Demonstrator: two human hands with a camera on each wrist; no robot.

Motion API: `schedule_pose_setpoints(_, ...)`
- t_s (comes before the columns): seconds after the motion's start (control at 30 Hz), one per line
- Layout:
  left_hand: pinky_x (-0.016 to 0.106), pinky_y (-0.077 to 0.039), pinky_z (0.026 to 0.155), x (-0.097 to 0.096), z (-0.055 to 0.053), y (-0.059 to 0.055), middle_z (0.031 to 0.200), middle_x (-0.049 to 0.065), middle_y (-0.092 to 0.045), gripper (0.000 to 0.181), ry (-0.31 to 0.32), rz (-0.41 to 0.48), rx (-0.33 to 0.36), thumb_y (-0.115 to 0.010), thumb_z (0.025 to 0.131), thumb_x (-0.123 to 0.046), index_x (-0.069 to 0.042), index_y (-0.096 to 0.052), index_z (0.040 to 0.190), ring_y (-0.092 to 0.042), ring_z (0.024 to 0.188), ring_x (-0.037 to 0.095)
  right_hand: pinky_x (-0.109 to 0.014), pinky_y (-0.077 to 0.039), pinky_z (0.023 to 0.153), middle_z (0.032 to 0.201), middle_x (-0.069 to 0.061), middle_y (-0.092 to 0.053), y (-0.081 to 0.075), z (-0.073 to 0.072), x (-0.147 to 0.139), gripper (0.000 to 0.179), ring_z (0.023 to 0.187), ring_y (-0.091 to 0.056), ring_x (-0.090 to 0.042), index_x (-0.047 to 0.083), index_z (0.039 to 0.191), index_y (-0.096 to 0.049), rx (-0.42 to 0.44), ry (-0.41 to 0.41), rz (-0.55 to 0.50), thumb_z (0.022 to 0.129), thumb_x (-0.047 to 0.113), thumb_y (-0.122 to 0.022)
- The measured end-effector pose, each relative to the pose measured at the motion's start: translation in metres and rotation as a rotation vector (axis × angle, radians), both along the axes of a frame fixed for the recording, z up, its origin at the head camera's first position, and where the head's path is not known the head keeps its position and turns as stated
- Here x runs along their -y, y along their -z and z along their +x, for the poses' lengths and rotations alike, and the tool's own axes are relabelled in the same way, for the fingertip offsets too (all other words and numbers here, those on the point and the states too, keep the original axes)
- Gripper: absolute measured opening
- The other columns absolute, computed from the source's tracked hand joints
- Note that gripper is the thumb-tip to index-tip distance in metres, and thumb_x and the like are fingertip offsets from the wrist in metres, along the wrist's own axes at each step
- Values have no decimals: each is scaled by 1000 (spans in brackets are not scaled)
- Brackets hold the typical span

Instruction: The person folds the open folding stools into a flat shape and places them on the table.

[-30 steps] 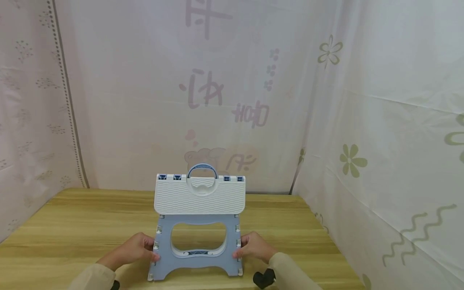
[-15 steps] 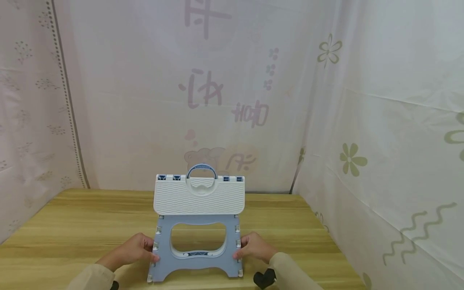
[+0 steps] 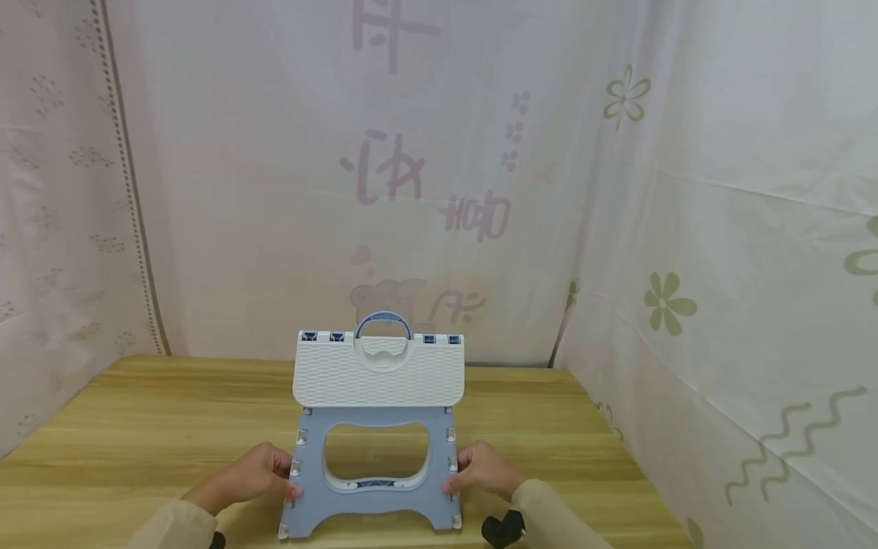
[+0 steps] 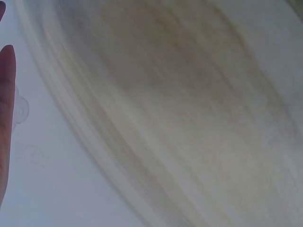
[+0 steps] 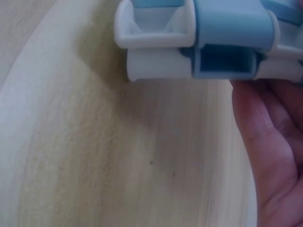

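Note:
A folded step stool (image 3: 379,385) stands upright on the wooden table, its white textured seat panel at the top and blue-grey legs below. A blue carry handle (image 3: 386,316) arches over its top edge. My left hand (image 3: 255,474) grips the stool's left side, thumb on the front face and fingers behind. On the opposite side my right hand (image 3: 488,470) holds the leg edge the same way. The right wrist view shows the stool's hinged edge (image 5: 232,21) up close beside the hand. In the left wrist view only a sliver of the hand appears, and the stool is out of sight.
The wooden table (image 3: 549,427) has rounded back corners. Printed curtains (image 3: 274,191) hang close behind it and along both sides. A black object (image 3: 504,528) sits by the right sleeve.
Both hands keep their hold on the stool. The stool's feet have shifted slightly toward me, while its top has barely moved.

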State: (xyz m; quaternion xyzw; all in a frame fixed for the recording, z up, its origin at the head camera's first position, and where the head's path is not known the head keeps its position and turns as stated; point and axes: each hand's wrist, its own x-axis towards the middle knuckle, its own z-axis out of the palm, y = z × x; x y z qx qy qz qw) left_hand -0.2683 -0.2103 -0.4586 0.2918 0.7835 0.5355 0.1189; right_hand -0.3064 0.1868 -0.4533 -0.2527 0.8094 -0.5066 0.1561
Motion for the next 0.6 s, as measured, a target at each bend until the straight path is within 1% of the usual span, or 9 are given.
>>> schedule_pose_setpoints(0.13,23,-52,68,1,0,0,84,17,-71,20,9,-3,11,-71,81,0,17,-66,90,-64,76,5,-21,-40,59,76,-9,-71,-1,0,1,22,64,-49,-7,-11,84,-70,-9,1,7,74,6,-80)
schedule_pose_setpoints(0.3,23,-52,68,1,1,-1,84,16,-72,20,15,-4,19,-71,81,0,17,-67,90,-64,76,5,-21,-41,60,78,-13,-71,1,0,1,22,66,-51,-8,-14,84,-68,-23,-20,14,74,2,-79)
schedule_pose_setpoints(0.43,23,-52,68,1,1,1,84,18,-71,19,38,10,20,-70,82,1,18,-66,90,-64,76,5,-21,-43,61,78,-15,-71,0,1,0,20,67,-52,-8,-14,84,-68,-4,-25,7,75,1,-78)
schedule_pose_setpoints(0.5,23,-52,68,1,0,2,84,18,-71,19,49,15,9,-69,82,2,19,-65,90,-64,76,5,-22,-44,62,79,-14,-71,-2,2,0,20,67,-53,-8,-13,85,-69,9,-24,-1,75,2,-78)
schedule_pose_setpoints(0.6,23,-52,67,1,1,2,83,17,-71,19,53,19,6,-69,82,2,19,-65,90,-64,75,5,-23,-45,65,80,-14,-71,-3,3,0,20,69,-56,-8,-12,86,-69,31,-24,-16,75,3,-78)
